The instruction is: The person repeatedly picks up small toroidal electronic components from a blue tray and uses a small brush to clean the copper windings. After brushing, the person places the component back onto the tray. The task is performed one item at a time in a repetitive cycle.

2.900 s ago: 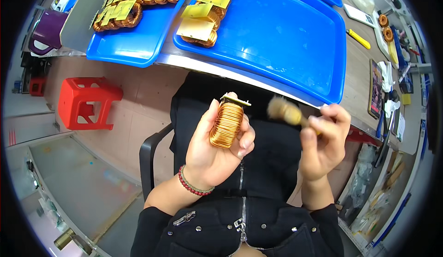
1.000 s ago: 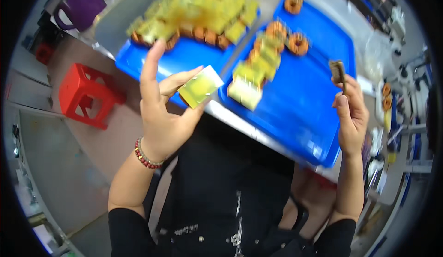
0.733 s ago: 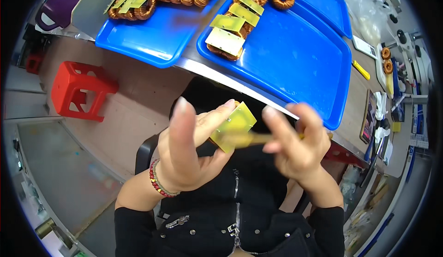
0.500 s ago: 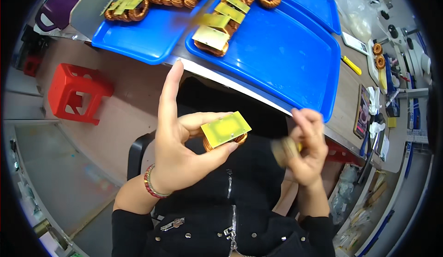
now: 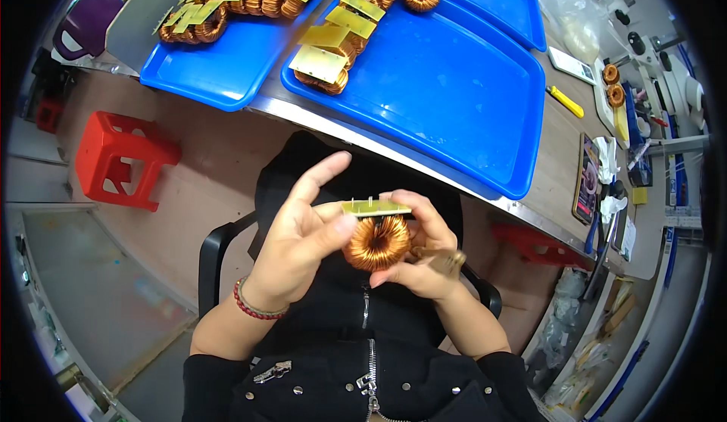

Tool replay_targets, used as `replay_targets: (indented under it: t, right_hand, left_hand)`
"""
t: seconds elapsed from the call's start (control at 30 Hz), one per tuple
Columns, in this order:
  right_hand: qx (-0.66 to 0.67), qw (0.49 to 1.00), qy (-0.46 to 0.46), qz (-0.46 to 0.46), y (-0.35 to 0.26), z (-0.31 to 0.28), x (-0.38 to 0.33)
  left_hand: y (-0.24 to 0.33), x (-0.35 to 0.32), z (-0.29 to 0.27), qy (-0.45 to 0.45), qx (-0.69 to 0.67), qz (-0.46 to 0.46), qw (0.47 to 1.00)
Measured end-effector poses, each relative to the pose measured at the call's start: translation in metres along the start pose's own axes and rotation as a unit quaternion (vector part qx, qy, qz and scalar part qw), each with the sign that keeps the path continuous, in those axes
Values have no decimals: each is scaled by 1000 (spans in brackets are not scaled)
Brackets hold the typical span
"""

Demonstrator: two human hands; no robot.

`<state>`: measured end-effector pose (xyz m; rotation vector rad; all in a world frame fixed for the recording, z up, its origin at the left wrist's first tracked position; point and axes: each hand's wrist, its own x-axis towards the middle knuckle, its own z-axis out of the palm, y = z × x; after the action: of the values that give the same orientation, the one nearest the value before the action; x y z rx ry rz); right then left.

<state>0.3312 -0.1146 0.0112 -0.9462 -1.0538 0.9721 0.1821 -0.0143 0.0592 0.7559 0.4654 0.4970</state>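
A copper-wound toroidal coil (image 5: 377, 244) with a yellow-green board (image 5: 373, 208) on its top edge is held over my lap, its ring face toward me. Short pins stick up from the board. My left hand (image 5: 303, 229) pinches the board's left end, its index finger raised. Around the coil's right side, my right hand (image 5: 428, 252) grips with thumb below and fingers above. A tan-brown object (image 5: 447, 261) is tucked in the right hand, its kind mostly hidden. Beyond, a blue tray (image 5: 447, 112) bears a row of similar boarded coils (image 5: 329, 62) along its left side.
A second blue tray (image 5: 204, 74) at the left holds many boarded coils. On the table's right lie a yellow-handled tool (image 5: 566, 102), a phone (image 5: 587, 180) and two bare coils (image 5: 613, 85). A red stool (image 5: 125, 157) stands on the floor at left.
My right hand has moved left from beside the coil and taken hold of it. The coil has been turned, from board face toward me to ring face showing.
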Motion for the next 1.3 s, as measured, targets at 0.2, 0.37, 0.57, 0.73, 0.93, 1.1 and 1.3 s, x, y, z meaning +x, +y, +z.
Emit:
replay_targets:
  t: [0.2, 0.37, 0.57, 0.73, 0.93, 1.1, 1.3]
  right_hand:
    - [77, 996, 44, 22, 10, 0, 0]
    - [50, 993, 48, 97, -13, -2, 4]
    - [-520, 814, 80, -246, -36, -14, -5]
    - [-590, 748, 250, -170, -47, -34, 12]
    - [-580, 784, 137, -176, -50, -25, 13]
    - [-524, 823, 52, -212, -55, -12, -2]
    - [-560, 784, 159, -218, -62, -23, 5]
  left_hand:
    - [-25, 4, 2, -91, -183, -46, 978]
    - [-29, 8, -6, -126, -227, -27, 965]
    - [-29, 5, -6, -56, -177, 7, 983]
    - [-31, 5, -9, -109, -183, 2, 977]
    - [-36, 7, -6, -149, -268, 12, 952]
    - [-36, 4, -1, -83, -250, 19, 965]
    - [-37, 2, -9, -139, -268, 18, 953]
